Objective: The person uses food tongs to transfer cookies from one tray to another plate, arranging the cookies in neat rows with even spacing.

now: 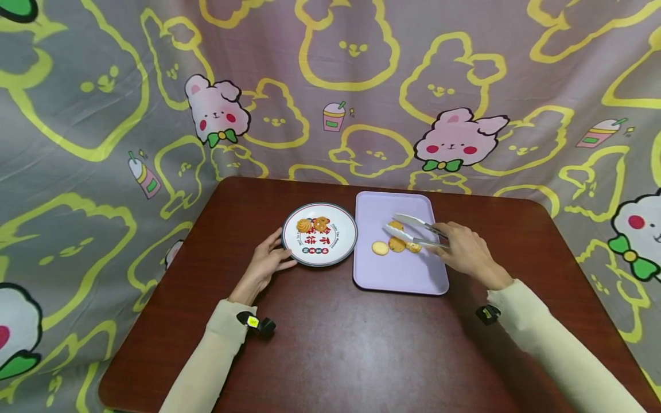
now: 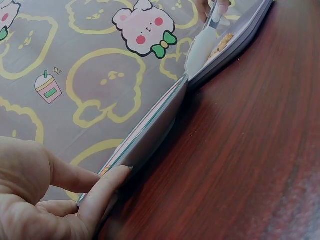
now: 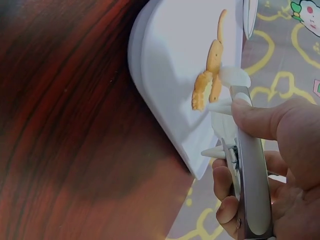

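My left hand (image 1: 265, 261) holds the rim of a round white plate (image 1: 335, 252) with red lettering and a dark edge. Thumb and fingers grip its near-left side, as the left wrist view also shows. Two golden cookies, a swirled cookie (image 1: 303, 225) and a knobbly one (image 1: 321, 223), lie on the plate. In my right hand (image 1: 467, 249) is a pair of metal tongs (image 1: 424, 225) with pale tips, its arms spread. The tips are over a brown cookie (image 1: 396, 226) on the lilac tray (image 1: 403, 275). Beside it lie a round cookie (image 1: 396, 245), a pale cookie (image 1: 380, 248) and a lumpy cookie (image 1: 413, 247).
Plate and tray stand side by side on a dark red-brown wooden table (image 1: 310, 344), toward its far edge. A curtain (image 1: 356, 103) with yellow outlines and cartoon bears hangs behind the table and along both sides.
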Demonstrator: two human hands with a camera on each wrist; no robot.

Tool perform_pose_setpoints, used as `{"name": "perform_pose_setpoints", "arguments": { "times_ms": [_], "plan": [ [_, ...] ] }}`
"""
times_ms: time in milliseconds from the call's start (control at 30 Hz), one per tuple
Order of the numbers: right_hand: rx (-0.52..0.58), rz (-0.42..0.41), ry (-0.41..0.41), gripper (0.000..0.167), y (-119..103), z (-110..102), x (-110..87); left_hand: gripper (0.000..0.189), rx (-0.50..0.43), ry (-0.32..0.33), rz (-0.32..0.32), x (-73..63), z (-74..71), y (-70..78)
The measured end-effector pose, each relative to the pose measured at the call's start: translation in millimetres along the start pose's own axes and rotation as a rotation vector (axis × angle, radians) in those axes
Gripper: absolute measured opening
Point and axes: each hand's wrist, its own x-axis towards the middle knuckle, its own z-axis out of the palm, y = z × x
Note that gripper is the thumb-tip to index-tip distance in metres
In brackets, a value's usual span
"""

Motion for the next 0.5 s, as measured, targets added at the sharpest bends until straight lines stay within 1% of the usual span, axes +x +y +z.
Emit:
{"name": "perform_pose_setpoints", "arguments": {
  "times_ms": [233, 500],
  "plan": [
    [0.007, 0.017, 0.004, 0.062, 4.6, -0.1, -4.8, 0.080, 0.000, -0.007, -0.001, -0.2, -1.2, -1.2],
    [0.008, 0.002, 0.031, 0.058, 9.5, -2.4, -9.6, 0.079, 0.003, -0.005, 0.002, 1.7, -1.4, -1.9]
  ]
}}
